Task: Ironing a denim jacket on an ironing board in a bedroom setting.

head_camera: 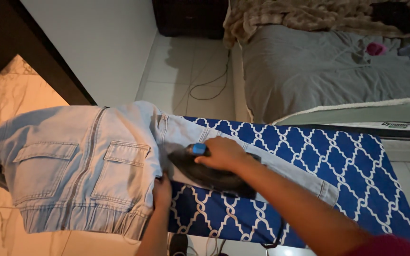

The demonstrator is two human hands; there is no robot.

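Observation:
A light blue denim jacket [81, 166] with two flap pockets lies over the left end of an ironing board [352, 166] covered in blue cloth with a white lattice pattern. One sleeve [290, 173] stretches to the right along the board. My right hand [221, 152] grips the handle of a dark clothes iron [209, 175] with a blue knob, which rests flat on the sleeve. At the board's near edge, my left hand [161, 192] presses down on the jacket's side, fingers holding the fabric.
A bed [328, 71] with a grey sheet and a tan fuzzy blanket [309, 14] stands behind the board. A black cable [212, 83] trails over the white tiled floor. A dark wooden panel [29, 52] runs along the left.

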